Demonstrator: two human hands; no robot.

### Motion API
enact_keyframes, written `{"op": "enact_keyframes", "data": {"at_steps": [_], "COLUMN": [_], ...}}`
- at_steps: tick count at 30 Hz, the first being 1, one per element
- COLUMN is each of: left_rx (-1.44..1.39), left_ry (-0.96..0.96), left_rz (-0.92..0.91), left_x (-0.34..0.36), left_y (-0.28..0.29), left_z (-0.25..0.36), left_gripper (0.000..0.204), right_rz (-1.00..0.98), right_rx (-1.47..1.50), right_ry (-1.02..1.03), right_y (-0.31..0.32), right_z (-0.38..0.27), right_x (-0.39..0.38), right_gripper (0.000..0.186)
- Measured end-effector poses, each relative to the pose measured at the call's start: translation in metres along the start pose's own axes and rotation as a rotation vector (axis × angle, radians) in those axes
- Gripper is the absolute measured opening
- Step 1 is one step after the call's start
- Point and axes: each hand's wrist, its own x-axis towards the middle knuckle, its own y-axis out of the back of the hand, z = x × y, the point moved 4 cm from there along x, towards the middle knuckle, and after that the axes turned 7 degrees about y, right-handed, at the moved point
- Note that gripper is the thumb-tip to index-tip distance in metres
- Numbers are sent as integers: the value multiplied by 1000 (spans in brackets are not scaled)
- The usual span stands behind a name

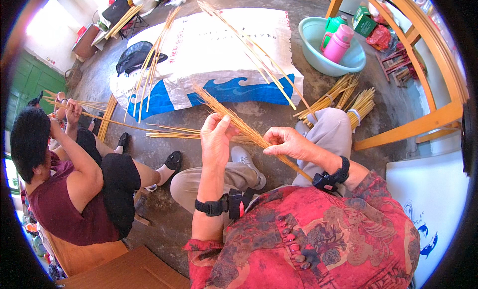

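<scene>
A straw-coloured stalk with a bristly, broom-like head [242, 124] slants across in front of me, its bushy tip pointing far left and its thin stem running back toward my right knee. My right hand [288, 143] is closed round the lower part of the bristles, thumb and fingers pinching. Higher on the same head, my left hand [216, 138] is closed with its thumb against the bristles; part of its grip is hidden. Just past my left hand, several peeled stalks [172, 132] lie low, partly covered by it.
A white sheet with blue waves [224, 45] covers the floor ahead, with long stalks and a black bag [134, 57] on it. Right are tied bundles [362, 106], a basin [311, 52] holding flasks, and a wooden frame [418, 124]. Another person [69, 189] sits left, handling stalks.
</scene>
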Motion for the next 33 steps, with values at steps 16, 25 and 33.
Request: {"op": "enact_keyframes", "data": {"at_steps": [16,25,33], "left_rx": [-207,-202,-244], "left_ry": [57,72,84], "left_rz": [29,46,104], "left_x": [-2,4,16], "left_y": [13,13,32], "left_z": [-7,-13,-24], "left_gripper": [7,9,9], "right_rz": [49,-28,-215], "right_rx": [505,291,225], "right_ry": [-217,-223,-305], "right_y": [-3,12,10], "right_z": [11,15,21], "right_x": [-4,-9,-24], "right_gripper": [25,31,35]}}
